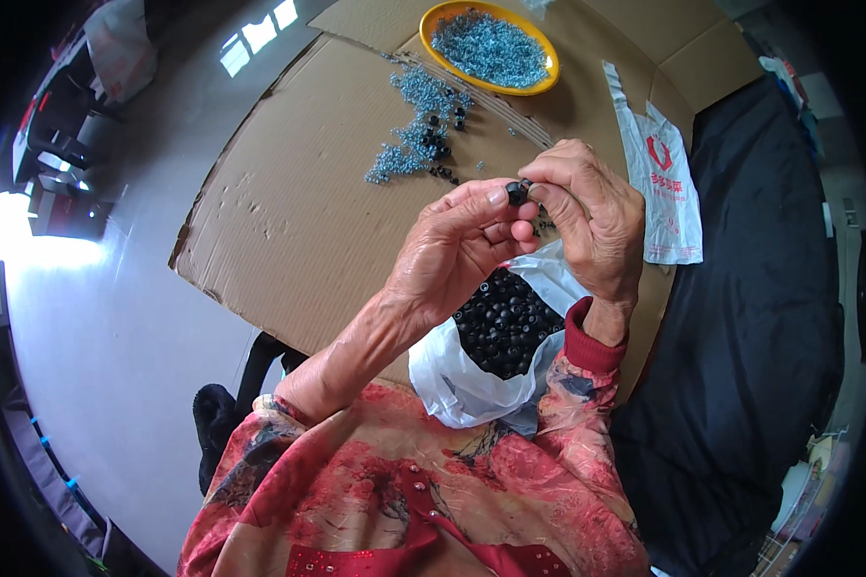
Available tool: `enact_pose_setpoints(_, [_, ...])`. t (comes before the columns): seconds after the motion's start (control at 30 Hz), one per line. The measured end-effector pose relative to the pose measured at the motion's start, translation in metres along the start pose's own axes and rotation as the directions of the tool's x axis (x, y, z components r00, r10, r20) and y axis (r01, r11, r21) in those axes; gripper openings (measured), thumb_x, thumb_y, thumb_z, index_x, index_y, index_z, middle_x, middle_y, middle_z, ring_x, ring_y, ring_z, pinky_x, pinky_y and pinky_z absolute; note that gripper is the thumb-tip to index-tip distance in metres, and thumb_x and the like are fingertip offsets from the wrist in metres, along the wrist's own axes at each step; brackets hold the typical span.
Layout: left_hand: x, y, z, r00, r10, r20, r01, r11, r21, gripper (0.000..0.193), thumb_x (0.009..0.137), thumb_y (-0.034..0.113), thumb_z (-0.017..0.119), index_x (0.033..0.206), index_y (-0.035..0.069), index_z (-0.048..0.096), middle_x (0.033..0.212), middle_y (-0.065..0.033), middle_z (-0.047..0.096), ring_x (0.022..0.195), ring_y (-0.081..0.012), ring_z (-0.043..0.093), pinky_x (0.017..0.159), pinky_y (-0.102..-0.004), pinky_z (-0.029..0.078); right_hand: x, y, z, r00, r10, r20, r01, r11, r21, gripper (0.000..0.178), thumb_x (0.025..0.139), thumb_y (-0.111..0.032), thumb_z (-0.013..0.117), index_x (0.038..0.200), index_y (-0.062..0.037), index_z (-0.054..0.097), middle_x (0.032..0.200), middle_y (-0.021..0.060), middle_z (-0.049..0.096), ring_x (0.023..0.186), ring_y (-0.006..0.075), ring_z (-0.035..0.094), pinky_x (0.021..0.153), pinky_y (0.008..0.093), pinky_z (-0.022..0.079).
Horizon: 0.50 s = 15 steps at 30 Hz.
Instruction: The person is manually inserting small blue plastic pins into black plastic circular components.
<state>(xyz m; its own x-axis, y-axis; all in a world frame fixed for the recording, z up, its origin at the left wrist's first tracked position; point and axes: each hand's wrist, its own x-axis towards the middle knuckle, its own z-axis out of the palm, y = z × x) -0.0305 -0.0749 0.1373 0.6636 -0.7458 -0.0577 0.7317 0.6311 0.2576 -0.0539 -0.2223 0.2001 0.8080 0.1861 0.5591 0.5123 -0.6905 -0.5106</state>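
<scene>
Between the thumb and fingers of my left hand (pixel 452 231) is a small round black plastic piece (pixel 517 194). Fingertips of my right hand (pixel 597 221) are pinched together right against that piece; whatever they grip is too small to make out. Below both hands an open white plastic bag (pixel 443 380) holds many similar black pieces (pixel 510 322). Beyond the hands, small bluish metal parts (pixel 428 101) lie in a loose heap on the cardboard, with several black pieces (pixel 436 144) at its right side.
A yellow bowl (pixel 554 82) full of the same metal parts stands at the far side of the cardboard sheet (pixel 289 183). A flattened white bag with red print (pixel 669 192) lies to the right, beside black cloth (pixel 741 279). Grey floor (pixel 115 317) stretches to the left.
</scene>
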Motion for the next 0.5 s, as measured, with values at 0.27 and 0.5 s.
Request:
enact_pose_setpoints(0.27, [-0.0002,-0.0039,0.0017,1.000,0.019,-0.011,-0.019,1.000,0.022,0.022,0.090,0.014,0.051,0.106,-0.001,0.051,0.093,-0.0107,0.059,0.078,-0.0148,0.059,0.079,-0.0349,0.049,-0.0041,0.0004,-0.0013,1.000,-0.001,-0.011,0.000,1.000,-0.014,0.004,0.079,0.001,0.058,0.083,0.0015,0.058,0.078,0.0095,0.059,0.073,0.0208,0.059,0.065,0.0283,0.047])
enact_pose_setpoints(0.5, [0.0017,-0.0065,0.0021,0.998,0.039,-0.041,-0.037,0.998,0.050,0.022,0.089,0.014,0.051,0.105,-0.002,0.052,0.093,-0.0109,0.060,0.079,-0.0152,0.060,0.079,-0.0345,0.049,-0.0048,-0.0014,0.0047,0.996,-0.052,-0.078,0.041,0.991,-0.128,0.007,0.077,-0.001,0.059,0.084,-0.0018,0.059,0.077,0.0078,0.059,0.071,0.0236,0.058,0.061,0.0317,0.047])
